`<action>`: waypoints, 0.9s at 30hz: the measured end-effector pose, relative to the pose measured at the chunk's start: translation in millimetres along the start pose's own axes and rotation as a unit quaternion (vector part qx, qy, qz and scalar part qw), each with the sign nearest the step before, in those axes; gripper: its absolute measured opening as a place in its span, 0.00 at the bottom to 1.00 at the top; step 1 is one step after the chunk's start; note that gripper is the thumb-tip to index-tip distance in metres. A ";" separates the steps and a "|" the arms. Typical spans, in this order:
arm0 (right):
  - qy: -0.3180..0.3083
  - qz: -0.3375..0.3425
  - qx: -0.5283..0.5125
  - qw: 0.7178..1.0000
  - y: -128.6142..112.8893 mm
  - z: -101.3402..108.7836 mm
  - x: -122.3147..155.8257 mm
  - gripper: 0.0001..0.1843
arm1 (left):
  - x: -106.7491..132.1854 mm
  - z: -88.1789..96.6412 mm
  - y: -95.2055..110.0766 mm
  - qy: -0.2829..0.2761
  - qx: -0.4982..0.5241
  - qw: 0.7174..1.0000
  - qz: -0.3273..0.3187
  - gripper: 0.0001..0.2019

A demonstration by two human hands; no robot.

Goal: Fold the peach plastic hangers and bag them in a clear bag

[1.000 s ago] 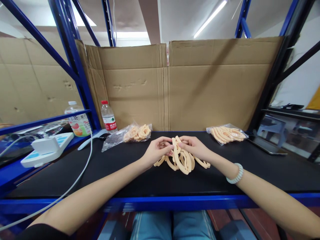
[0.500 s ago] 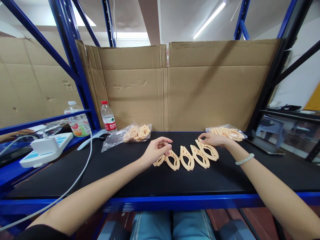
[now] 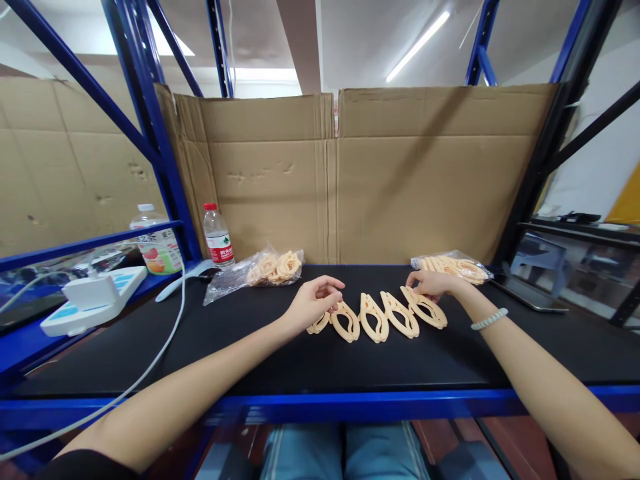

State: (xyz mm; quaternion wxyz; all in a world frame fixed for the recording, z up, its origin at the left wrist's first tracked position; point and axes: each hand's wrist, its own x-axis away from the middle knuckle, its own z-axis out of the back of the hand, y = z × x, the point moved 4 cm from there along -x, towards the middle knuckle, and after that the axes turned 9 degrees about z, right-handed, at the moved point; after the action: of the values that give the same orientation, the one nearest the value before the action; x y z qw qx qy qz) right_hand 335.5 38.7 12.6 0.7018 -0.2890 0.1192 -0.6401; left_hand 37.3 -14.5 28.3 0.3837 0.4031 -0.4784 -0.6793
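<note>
Several peach plastic oval pieces [image 3: 373, 317] lie fanned in a row on the black shelf mat [image 3: 200, 340]. My left hand [image 3: 311, 304] is at the row's left end, fingers curled, with thumb and fingertips pinched at the top of a piece [image 3: 345, 321] there. My right hand [image 3: 434, 284], with a pale bead bracelet [image 3: 489, 319] on its wrist, is at the right end. Its bent fingers grip the top of the rightmost piece [image 3: 428, 310].
Two clear bags of the same peach pieces lie at the back, one left [image 3: 265, 268], one right [image 3: 453, 267]. Cardboard [image 3: 350, 180] walls the rear. Two bottles [image 3: 218, 236], a white device [image 3: 93, 297] with a cable [image 3: 165, 340] and blue rack posts [image 3: 145, 127] stand at the left. A tablet [image 3: 530, 293] lies at the right.
A second ago both hands held the pieces bunched together at the centre. My right hand has drawn them out to the right into a spread row. My left hand stayed in place.
</note>
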 end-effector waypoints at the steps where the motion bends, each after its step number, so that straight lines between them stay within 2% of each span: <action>1: 0.003 -0.009 0.006 1.000 -0.6 0.5 1.7 0.15 | -0.2 -0.1 -0.3 -0.001 -0.009 1.000 -0.003 0.13; 7: 0.000 -0.029 0.026 0.999 -8.8 0.4 9.8 0.17 | 1.4 1.0 1.0 -0.002 -0.126 0.991 -0.054 0.12; 9: 0.019 0.000 0.063 0.998 -14.9 -0.4 11.8 0.14 | 3.9 0.7 2.9 -0.007 -0.199 0.976 -0.088 0.12; 10: 0.043 0.038 0.091 0.994 -19.8 -1.3 13.8 0.13 | 5.9 0.1 3.7 -0.010 -0.239 0.965 -0.106 0.12; 12: 0.106 0.155 0.146 0.971 -33.4 -8.0 22.9 0.15 | 11.5 -2.5 4.7 -0.018 -0.326 0.936 -0.134 0.13; 14: 0.146 0.270 0.173 0.936 -46.2 -24.1 40.0 0.23 | 19.6 -6.9 4.3 -0.025 -0.411 0.899 -0.146 0.16; 15: 0.144 0.294 0.178 0.928 -49.7 -35.2 49.2 0.27 | 24.3 -9.6 3.6 -0.030 -0.446 0.883 -0.144 0.17; 17: 0.118 0.310 0.191 0.924 -54.0 -58.7 67.1 0.33 | 34.1 -14.3 1.5 -0.034 -0.497 0.859 -0.116 0.23; 20: 0.044 0.295 0.198 0.934 -56.5 -86.5 85.0 0.35 | 47.1 -20.1 -5.2 -0.063 -0.541 0.838 -0.021 0.32; 23: 0.022 0.262 0.187 0.947 -57.6 -94.3 86.6 0.35 | 53.6 -24.1 -11.9 -0.112 -0.545 0.829 0.048 0.36; 27: 0.028 0.257 0.184 0.948 -62.2 -92.1 69.4 0.36 | 40.9 -22.1 -19.5 -0.120 -0.554 0.821 0.072 0.37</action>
State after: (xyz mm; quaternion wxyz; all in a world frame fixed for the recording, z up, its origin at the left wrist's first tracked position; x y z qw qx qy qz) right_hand 244.9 -52.5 -12.6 0.8802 -0.0963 0.0889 -0.4562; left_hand 39.4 -54.3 -2.5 0.5292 0.0025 -0.0917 -0.8435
